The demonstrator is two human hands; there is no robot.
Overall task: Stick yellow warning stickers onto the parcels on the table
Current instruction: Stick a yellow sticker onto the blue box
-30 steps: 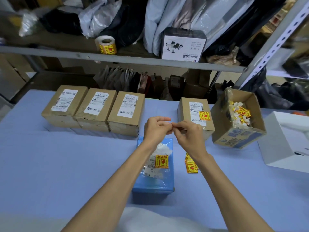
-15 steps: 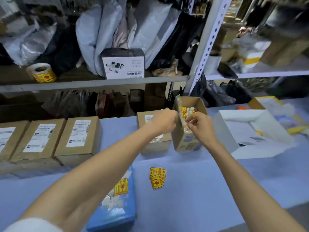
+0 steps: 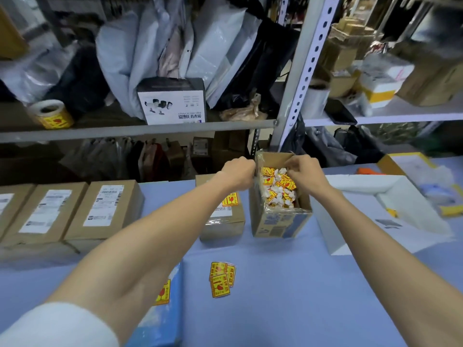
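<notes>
Both my hands reach out to an open cardboard box (image 3: 278,221) full of yellow and white sticker scraps. My left hand (image 3: 238,171) is a closed fist at the box's left rim. My right hand (image 3: 305,176) hovers over the scraps with its fingers curled down, and what they hold is hidden. Left of the box, a brown parcel (image 3: 225,219) carries a yellow sticker (image 3: 230,199). A blue parcel (image 3: 165,321) under my left arm also has one. Unstickered brown parcels (image 3: 105,211) line the left. Loose yellow stickers (image 3: 221,279) lie on the blue table (image 3: 300,284).
A white open box (image 3: 390,211) lies right of the scrap box. A roll of yellow stickers (image 3: 51,113) sits on the metal shelf behind the table, beside a black-and-white carton (image 3: 172,103) and bags. A shelf post (image 3: 300,78) rises just behind the scrap box.
My hands moved from pinching together above the blue parcel, forward and right, to the scrap box. The view turned right with them.
</notes>
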